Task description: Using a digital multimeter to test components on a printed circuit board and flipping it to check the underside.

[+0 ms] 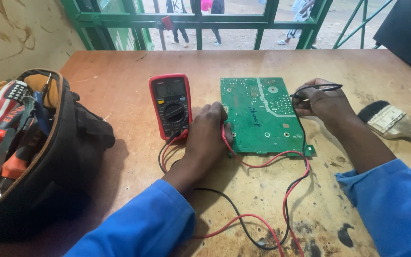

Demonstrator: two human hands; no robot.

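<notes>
- Left hand (pixel 210 131): on table, between meter and board, fingers closed around red probe (pixel 224 133) at board's left edge.
- Right hand (pixel 322 102): at board's right edge, fingers pinched together on black probe (pixel 317 88), tip towards board's upper right.
- Board (pixel 258 114): green, flat on table, centre of view, solder side up, white outline near top.
- Meter (pixel 171 104): red case, dark face, dial in middle, screen at top; just left of board, touching left hand.
- Leads (pixel 286 200): red and black, looped over table from meter, under left forearm, to both probes.
- Brush (pixel 393 123): flat, pale bristles, right of right hand, apart from it.
- Bag (pixel 48 157): dark, open, far left; pliers and red-handled tools inside.
- Table (pixel 120 81): brown wood, stained near front.
- Sleeves (pixel 143 228): blue, both arms.
- Gate (pixel 200 19): green bars beyond table; people's legs outside.
</notes>
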